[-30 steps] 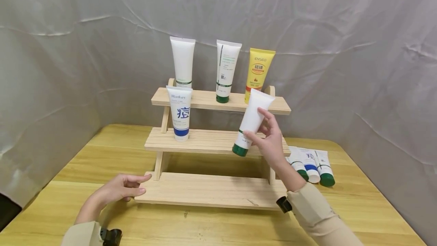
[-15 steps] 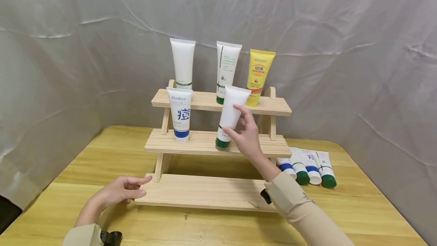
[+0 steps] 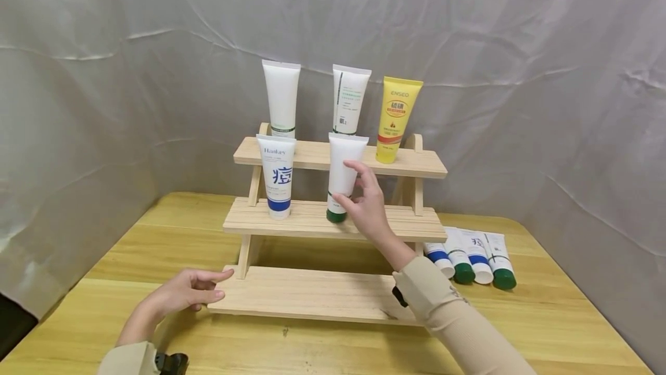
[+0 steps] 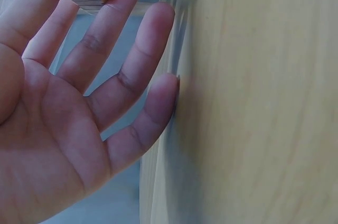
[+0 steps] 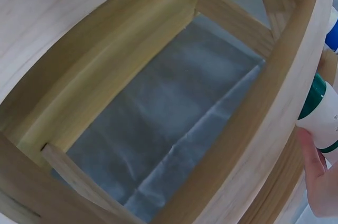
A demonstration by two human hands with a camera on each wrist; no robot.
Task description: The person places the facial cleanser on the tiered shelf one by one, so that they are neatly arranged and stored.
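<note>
In the head view, my right hand [image 3: 366,201] pinches a white squeeze tube [image 3: 344,158] with a green cap, thumb on its near side. The tube is upright at the middle tier of a wooden display stand [image 3: 307,293], its cap right at the shelf. Left of it on that tier stands a white tube with a blue band [image 3: 276,175]. My left hand [image 3: 179,294] holds the left end of the bottom shelf between thumb and fingers; the left wrist view shows its other fingers [image 4: 134,60] loosely extended. The right wrist view catches the green cap [image 5: 315,97] at its edge.
The top tier carries a plain white tube [image 3: 282,97], a white tube with green print [image 3: 351,97] and a yellow tube [image 3: 398,115]. Several white tubes [image 3: 476,256] lie on the wooden table [image 3: 551,317] right of the stand. Grey cloth [image 3: 494,28] hangs behind.
My right hand has moved left and slightly down with the tube, from the right part of the middle tier to its centre. The tube went from tilted to upright. The left hand stays put.
</note>
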